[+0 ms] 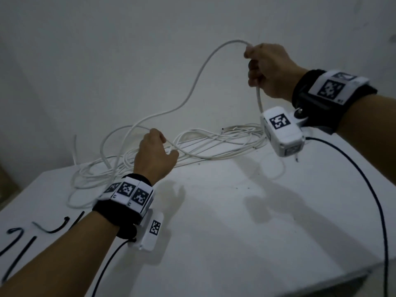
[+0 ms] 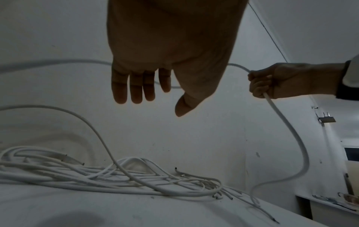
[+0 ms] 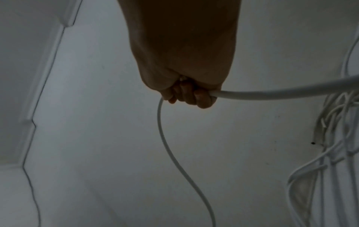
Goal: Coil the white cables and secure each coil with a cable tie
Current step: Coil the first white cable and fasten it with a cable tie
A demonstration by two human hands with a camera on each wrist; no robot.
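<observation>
A tangle of white cables (image 1: 214,144) lies at the back of the white table (image 1: 235,221), against the wall. My right hand (image 1: 257,65) is raised above the table's right side and grips one white cable (image 1: 201,69) in its fist. That cable arcs down left to the pile, and a short end hangs below the fist. In the right wrist view, the right hand (image 3: 190,95) has its fingers curled round the cable (image 3: 272,92). My left hand (image 1: 162,144) hovers over the pile. In the left wrist view, the left hand (image 2: 155,101) has relaxed fingers that hold nothing, and a strand passes behind them.
Several black cable ties (image 1: 55,229) lie at the table's front left. A black camera lead (image 1: 364,189) trails from my right wrist across the table's right side. The table's front right edge (image 1: 321,281) is close. The wall stands right behind the cables.
</observation>
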